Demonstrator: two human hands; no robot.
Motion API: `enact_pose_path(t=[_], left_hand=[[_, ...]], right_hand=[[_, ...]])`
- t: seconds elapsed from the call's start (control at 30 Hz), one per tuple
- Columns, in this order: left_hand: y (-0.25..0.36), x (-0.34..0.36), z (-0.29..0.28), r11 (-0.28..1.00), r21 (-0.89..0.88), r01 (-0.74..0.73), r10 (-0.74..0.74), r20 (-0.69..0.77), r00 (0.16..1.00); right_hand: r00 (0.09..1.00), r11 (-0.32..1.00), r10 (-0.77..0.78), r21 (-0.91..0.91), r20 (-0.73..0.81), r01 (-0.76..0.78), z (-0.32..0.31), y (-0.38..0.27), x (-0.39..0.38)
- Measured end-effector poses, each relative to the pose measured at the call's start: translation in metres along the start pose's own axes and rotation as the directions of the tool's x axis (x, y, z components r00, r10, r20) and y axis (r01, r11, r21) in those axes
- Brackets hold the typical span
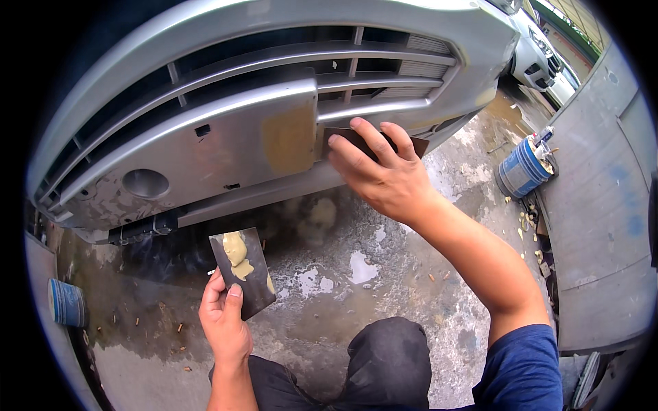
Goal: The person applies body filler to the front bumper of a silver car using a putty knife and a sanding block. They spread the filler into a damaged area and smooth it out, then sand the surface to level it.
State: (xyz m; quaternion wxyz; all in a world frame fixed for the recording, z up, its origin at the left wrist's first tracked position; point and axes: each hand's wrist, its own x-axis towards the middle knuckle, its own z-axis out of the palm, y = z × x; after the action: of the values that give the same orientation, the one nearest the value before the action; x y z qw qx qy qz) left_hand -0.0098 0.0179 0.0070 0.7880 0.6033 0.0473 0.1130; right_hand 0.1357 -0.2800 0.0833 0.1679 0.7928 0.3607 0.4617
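Note:
My left hand (226,315) grips a dark rectangular plate (253,284) carrying pale yellow paste (235,250); a small white stick, probably a cigarette, pokes out beside its fingers. My right hand (377,161) holds a dark flat spreader (411,142) against a silver car bumper (157,205), just right of a yellowish filler patch (288,140) on its centre panel. The bumper's grille slats (274,58) run above, and part of the spreader is hidden under my fingers.
A blue-striped bucket (521,168) holding tubes and tools stands at right beside a grey metal panel (596,240). Another blue bucket (65,301) sits at far left. Other silver cars (538,55) are behind. The concrete floor (439,288) has wet patches and scraps.

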Motion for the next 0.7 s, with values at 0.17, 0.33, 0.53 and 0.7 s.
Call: enact_pose_path(t=[0.17,0.33,0.53,0.7], left_hand=[[0.000,0.000,-0.002,1.000,0.021,0.022,-0.022,0.008,1.000],[0.000,0.001,-0.002,1.000,0.017,0.026,-0.026,0.005,1.000],[-0.001,0.001,-0.002,0.999,0.014,0.030,-0.030,-0.006,1.000],[0.001,0.001,-0.002,0.999,0.020,0.037,-0.037,-0.003,0.999]], right_hand=[[1.000,1.000,-0.022,-0.002,0.000,0.022,-0.002,-0.001,-0.001],[1.000,1.000,-0.014,0.018,0.007,0.014,0.007,-0.005,-0.002],[0.999,0.999,0.045,-0.013,0.020,-0.045,0.000,-0.006,-0.011],[0.999,0.998,0.042,0.048,-0.006,-0.042,-0.012,0.006,0.001]])
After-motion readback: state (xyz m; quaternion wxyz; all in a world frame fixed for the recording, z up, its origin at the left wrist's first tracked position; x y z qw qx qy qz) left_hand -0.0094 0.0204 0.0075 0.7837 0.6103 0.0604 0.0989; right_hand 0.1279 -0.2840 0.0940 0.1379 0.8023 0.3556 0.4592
